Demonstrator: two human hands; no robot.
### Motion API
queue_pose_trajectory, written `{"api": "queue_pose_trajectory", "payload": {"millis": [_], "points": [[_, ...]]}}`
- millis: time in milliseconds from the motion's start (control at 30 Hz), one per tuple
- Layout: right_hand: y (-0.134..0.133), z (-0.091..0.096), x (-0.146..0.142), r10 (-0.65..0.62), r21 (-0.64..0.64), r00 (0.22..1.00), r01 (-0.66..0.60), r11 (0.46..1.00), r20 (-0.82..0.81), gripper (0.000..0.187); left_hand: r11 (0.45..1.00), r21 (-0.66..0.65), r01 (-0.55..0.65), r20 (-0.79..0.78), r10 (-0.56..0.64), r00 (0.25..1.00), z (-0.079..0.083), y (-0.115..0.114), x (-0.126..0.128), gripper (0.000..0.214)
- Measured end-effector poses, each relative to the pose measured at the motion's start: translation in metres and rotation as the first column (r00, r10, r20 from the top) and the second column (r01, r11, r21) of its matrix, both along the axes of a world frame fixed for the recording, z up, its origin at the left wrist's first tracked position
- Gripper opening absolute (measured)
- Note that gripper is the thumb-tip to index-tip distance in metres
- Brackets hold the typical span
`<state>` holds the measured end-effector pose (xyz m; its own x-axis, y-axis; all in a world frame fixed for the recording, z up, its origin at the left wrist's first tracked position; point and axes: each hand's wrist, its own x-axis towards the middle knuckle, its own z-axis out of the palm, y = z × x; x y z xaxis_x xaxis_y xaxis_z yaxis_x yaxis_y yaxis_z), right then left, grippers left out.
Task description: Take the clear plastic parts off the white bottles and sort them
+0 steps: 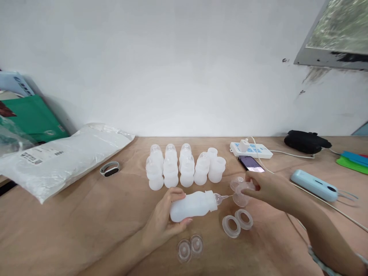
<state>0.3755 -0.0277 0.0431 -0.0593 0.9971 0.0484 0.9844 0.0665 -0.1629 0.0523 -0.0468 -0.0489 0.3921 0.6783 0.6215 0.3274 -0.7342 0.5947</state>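
My left hand [168,212] is closed around a milky white baby bottle [191,206], which lies on its side in the air. A clear silicone nipple [219,198] with a thin pale tube pokes out of the bottle's mouth, towards the right. My right hand [257,186], fingers bent together, grips a translucent cap [245,188] above clear domed covers [240,199]. Just below are two translucent screw rings [231,227]. Two clear nipples [184,250] rest near the table's front. Behind the held bottle stand several white bottles [171,178], most with clear domes on top.
A white power strip [250,149] with a plugged charger and a phone [250,163] lie behind my right hand. Further right are a light blue device [314,185], cables and a black case [307,142]. A white plastic parcel [66,155] and a wristband [109,169] lie left.
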Motion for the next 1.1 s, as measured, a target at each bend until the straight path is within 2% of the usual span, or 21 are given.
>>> {"api": "queue_pose_trajectory", "payload": {"millis": [100,167,233,300,400,533,633,767,900,1000,1100], "points": [[-0.004,0.013,0.005,0.099,0.153,0.964,-0.062,0.986,-0.245,0.026,0.999,-0.03,-0.025,0.033,0.026,0.999,0.0,-0.001,0.0,0.042],[-0.007,0.019,0.002,0.244,0.208,0.881,-0.17,0.963,-0.406,0.031,0.997,-0.051,-0.054,0.058,0.057,0.997,-0.001,0.0,-0.001,0.04],[-0.012,0.02,-0.008,0.346,0.192,0.79,-0.288,0.938,-0.506,0.029,0.996,-0.052,-0.076,0.081,0.081,0.993,-0.002,0.0,-0.001,0.037],[-0.016,0.017,-0.023,0.386,0.156,0.743,-0.363,0.919,-0.547,0.025,0.996,-0.044,-0.083,0.092,0.086,0.992,-0.002,0.0,-0.001,0.034],[-0.02,0.007,-0.044,0.412,0.147,0.738,-0.399,0.905,-0.535,0.021,0.998,0.016,-0.054,0.097,0.052,0.994,-0.003,0.0,0.0,0.033],[-0.022,-0.005,-0.058,0.489,0.254,0.686,-0.421,0.871,-0.539,0.018,0.985,0.175,-0.006,0.137,-0.018,0.99,-0.006,-0.001,0.001,0.035],[-0.022,-0.01,-0.059,0.537,0.304,0.637,-0.446,0.842,-0.553,0.019,0.976,0.216,0.017,0.134,-0.047,0.99,-0.007,-0.001,0.0,0.038],[-0.021,-0.013,-0.057,0.546,0.32,0.634,-0.445,0.837,-0.548,0.018,0.98,0.2,0.024,0.124,-0.05,0.991,-0.008,-0.001,0.0,0.04],[-0.021,-0.01,-0.056,0.568,0.359,0.629,-0.44,0.823,-0.53,0.019,0.99,0.129,0.063,0.099,-0.076,0.992,-0.01,0.001,0.001,0.043],[-0.021,-0.007,-0.056,0.569,0.393,0.662,-0.416,0.82,-0.487,0.02,0.988,0.029,0.151,-0.055,-0.149,0.987,-0.008,0.002,0.004,0.046],[-0.018,-0.005,-0.058,0.53,0.404,0.75,-0.376,0.834,-0.396,0.02,0.981,-0.103,0.167,-0.283,-0.189,0.94,0.001,0.002,0.006,0.046]]}}
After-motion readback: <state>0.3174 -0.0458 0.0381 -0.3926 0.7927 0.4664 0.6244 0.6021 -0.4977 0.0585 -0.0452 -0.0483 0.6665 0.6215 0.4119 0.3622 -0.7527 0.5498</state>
